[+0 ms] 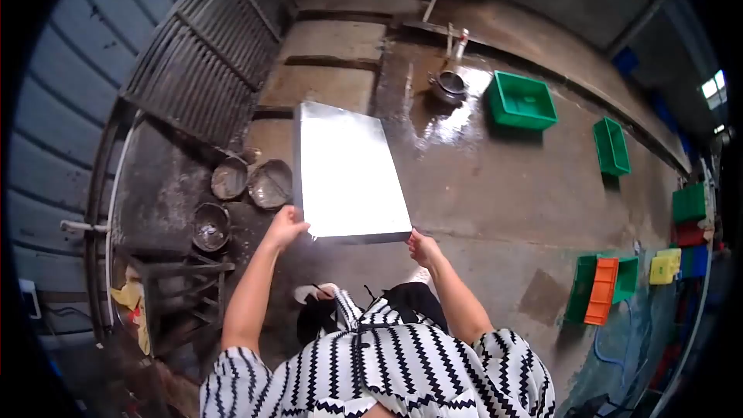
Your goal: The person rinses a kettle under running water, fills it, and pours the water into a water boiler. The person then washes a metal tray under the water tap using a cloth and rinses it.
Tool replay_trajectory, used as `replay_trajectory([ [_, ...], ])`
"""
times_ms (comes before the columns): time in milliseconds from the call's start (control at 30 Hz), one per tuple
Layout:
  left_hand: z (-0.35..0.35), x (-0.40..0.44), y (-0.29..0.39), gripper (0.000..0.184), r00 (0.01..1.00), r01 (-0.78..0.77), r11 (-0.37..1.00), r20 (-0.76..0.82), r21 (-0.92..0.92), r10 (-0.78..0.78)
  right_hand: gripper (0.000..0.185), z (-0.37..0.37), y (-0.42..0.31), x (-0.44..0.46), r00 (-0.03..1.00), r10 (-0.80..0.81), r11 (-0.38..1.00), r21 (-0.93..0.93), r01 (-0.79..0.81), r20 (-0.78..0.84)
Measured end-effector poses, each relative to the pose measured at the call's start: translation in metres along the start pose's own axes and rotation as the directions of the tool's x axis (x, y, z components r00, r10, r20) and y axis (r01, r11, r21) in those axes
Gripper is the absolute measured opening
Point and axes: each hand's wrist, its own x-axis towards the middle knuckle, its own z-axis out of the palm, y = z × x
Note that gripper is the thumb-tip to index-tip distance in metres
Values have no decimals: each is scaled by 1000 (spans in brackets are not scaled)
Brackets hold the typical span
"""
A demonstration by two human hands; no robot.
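Note:
A flat rectangular metal tray or lid [350,174], its top shining almost white, is held out in front of my body. My left hand [286,227] grips its near left corner, thumb on the upper face and fingers hidden beneath. At the near right corner my right hand [422,248] is closed on the dark edge. The far end of the panel points away from me over the floor. Whether it is a tray turned over or a lid, I cannot tell.
Round basins [271,184] stand left of the panel, near a metal rack [205,50] and a dark frame stand [186,294]. On the wet floor ahead are a pot [449,87] and a green crate [523,101]. More crates, including an orange one [601,291], sit at right.

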Motion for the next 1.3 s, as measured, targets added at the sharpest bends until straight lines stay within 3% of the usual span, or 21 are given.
replay_trajectory([
  [133, 131, 96, 71, 18, 977, 46, 979, 194, 200, -85, 36, -112, -21, -6, 976, 199, 962, 205, -178, -87],
  [200, 200, 143, 106, 26, 960, -24, 940, 269, 340, -73, 37, -153, -43, -13, 971, 224, 933, 309, -188, -87],
  [233, 240, 148, 154, 20, 944, 59, 900, 271, 431, -191, 38, -173, -60, -15, 967, 240, 902, 386, -191, -82],
  [267, 273, 169, 159, 20, 945, 138, 954, 253, 265, -207, 38, -189, -72, -11, 964, 251, 887, 420, -192, -91],
  [433, 388, 253, 236, 19, 960, 156, 924, 167, 350, -226, 39, -249, -146, 16, 963, 177, 908, 411, -80, -202],
  [500, 422, 304, 240, 16, 941, 247, 945, 180, 213, -286, 40, -270, -190, 33, 875, -40, 988, -152, -39, -482],
  [533, 435, 326, 239, 12, 928, 306, 944, 182, 124, -325, 40, -283, -209, 42, 870, -35, 988, -146, -43, -492],
  [567, 446, 370, 220, 11, 912, 343, 925, 179, 162, -369, 40, -300, -230, 53, 739, -319, 849, -526, -56, -593],
  [600, 455, 377, 234, 11, 918, 335, 919, 149, 210, -369, 40, -313, -251, 65, 589, -603, 569, -808, -154, -538],
  [700, 485, 454, 225, 12, 923, 338, 903, 91, 266, -373, 37, -344, -333, 101, 545, -580, 696, -716, -54, -605],
  [800, 517, 580, 194, 18, 924, 356, 859, -4, 369, -381, 38, -416, -420, 191, 470, -731, 486, -861, -150, -495],
  [867, 513, 596, 166, 21, 887, 451, 793, -105, 410, -450, 40, -429, -435, 214, 432, -742, 580, -814, 31, -512],
  [900, 516, 626, 147, 24, 882, 467, 776, -160, 424, -444, 40, -430, -461, 228, 455, -737, 578, -815, 39, -500],
  [967, 512, 658, 160, 34, 843, 536, 731, -228, 422, -487, 39, -414, -529, 238, 496, -552, 619, -728, -296, -671],
  [1000, 505, 682, 147, 34, 835, 551, 739, -271, 388, -479, 37, -414, -561, 250, 610, -387, 660, -670, -340, -691],
  [1033, 500, 694, 152, 34, 822, 566, 747, -315, 348, -475, 37, -418, -578, 271, 622, -393, 640, -687, -344, -677],
  [1100, 467, 715, 126, 32, 815, 558, 810, -303, 179, -495, 39, -419, -587, 317, 630, -537, 504, -812, -294, -561],
  [1133, 464, 710, 165, 32, 780, 600, 783, -336, 164, -528, 39, -429, -601, 350, 643, -535, 488, -821, -295, -549],
  [1200, 445, 754, 101, 31, 767, 559, 828, -350, -46, -537, 37, -450, -628, 417, 796, -416, 241, -897, -370, -440],
  [1233, 447, 755, 125, 29, 746, 551, 832, -410, -62, -525, 37, -455, -648, 450, 811, -408, 219, -907, -358, -419],
  [1300, 429, 765, 116, 20, 719, 567, 812, -398, -136, -569, 40, -432, -663, 494, 876, -249, -21, -902, -431, -412],
])
